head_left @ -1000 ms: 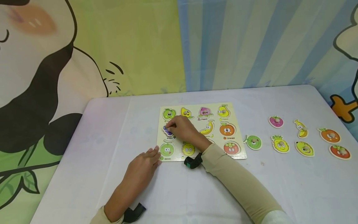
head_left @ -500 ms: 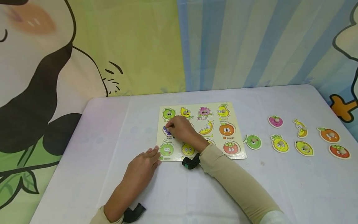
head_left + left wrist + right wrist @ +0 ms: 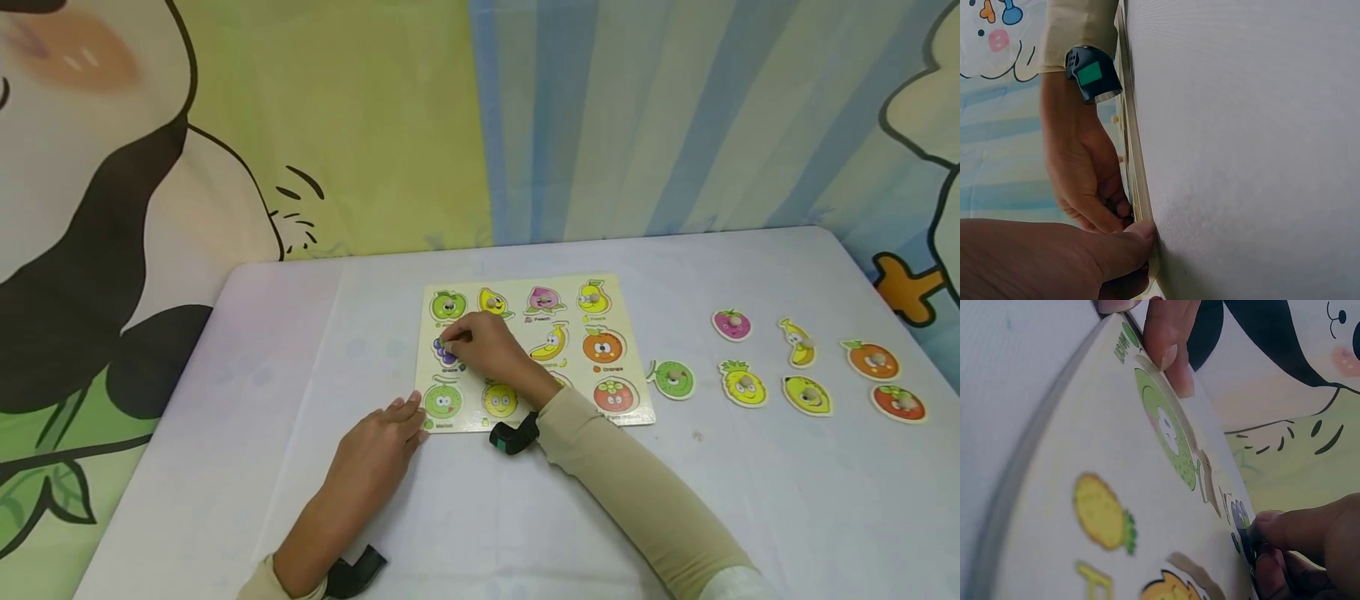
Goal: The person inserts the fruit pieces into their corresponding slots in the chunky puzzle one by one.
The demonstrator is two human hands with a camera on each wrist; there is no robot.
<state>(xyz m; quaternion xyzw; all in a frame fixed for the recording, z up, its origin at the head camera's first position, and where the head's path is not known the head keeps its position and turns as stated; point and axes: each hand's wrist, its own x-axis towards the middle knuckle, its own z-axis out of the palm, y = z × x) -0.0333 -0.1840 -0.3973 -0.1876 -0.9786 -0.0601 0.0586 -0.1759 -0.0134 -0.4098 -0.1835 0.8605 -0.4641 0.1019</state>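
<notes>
The fruit puzzle board [image 3: 468, 414] lies flat on the white table. With thumb and fingers, my right hand [image 3: 491, 348] pinches the grape piece [image 3: 444, 356], which sits over the grape spot in the middle row at the left. In the right wrist view these fingertips [image 3: 1266, 526] are low against the board. My left hand [image 3: 381, 446] holds the board's near left corner; its thumb [image 3: 1141, 232] lies along the edge in the left wrist view. Apple [image 3: 448, 306], mango [image 3: 492, 302], peach [image 3: 544, 300] and pear [image 3: 593, 297] pieces with knobs sit in the far row.
Right of the board lie loose knobbed pieces: a melon [image 3: 672, 381], pineapple [image 3: 743, 385], lemon [image 3: 807, 397], banana [image 3: 797, 343], orange [image 3: 872, 360], tomato [image 3: 898, 405] and a round purple-pink fruit [image 3: 731, 325]. A cartoon-printed cloth [image 3: 375, 125] hangs behind the table.
The head view has shifted slightly. My right fingers have moved a little on the grape piece, so more of it shows; my left hand stays at the board's corner.
</notes>
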